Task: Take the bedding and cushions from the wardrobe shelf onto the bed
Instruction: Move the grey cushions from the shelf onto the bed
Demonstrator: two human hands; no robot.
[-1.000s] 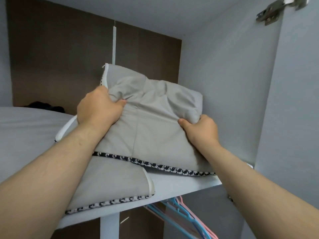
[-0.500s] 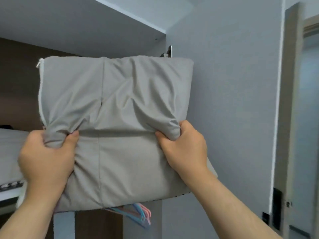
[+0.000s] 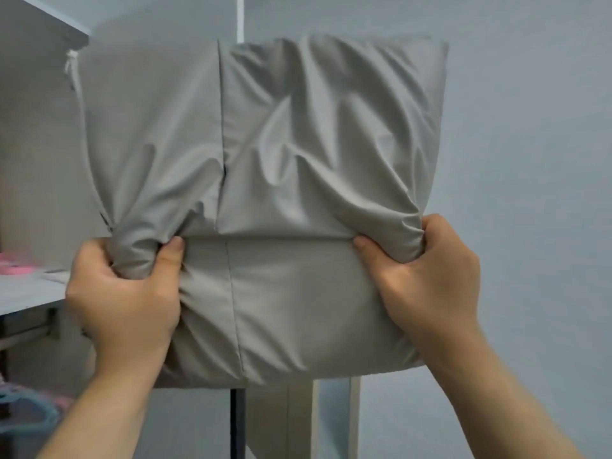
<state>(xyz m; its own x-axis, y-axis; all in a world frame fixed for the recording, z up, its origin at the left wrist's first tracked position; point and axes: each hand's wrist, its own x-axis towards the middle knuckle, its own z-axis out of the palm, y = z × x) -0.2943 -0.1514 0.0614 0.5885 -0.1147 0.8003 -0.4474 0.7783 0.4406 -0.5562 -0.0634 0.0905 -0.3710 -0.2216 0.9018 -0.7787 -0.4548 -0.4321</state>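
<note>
A grey cushion [image 3: 265, 180] with a white zip edge on its left side fills the middle of the head view, held upright in the air. My left hand [image 3: 126, 299] grips a bunch of its fabric at the lower left. At the lower right, my right hand [image 3: 427, 279] is closed on another bunch of the cover. The cushion is off the wardrobe shelf [image 3: 29, 293], which shows at the left edge. The bed is out of view.
The white wardrobe side panel [image 3: 36, 160] stands at the left, with blurred pink and blue hangers [image 3: 29, 412] below the shelf. A pale wall [image 3: 530, 160] is behind the cushion, and a door frame [image 3: 334, 415] shows under it.
The cushion has been lifted off the shelf and carried to the right, away from the wardrobe. Both hands keep their grip and my view has swung right with it.
</note>
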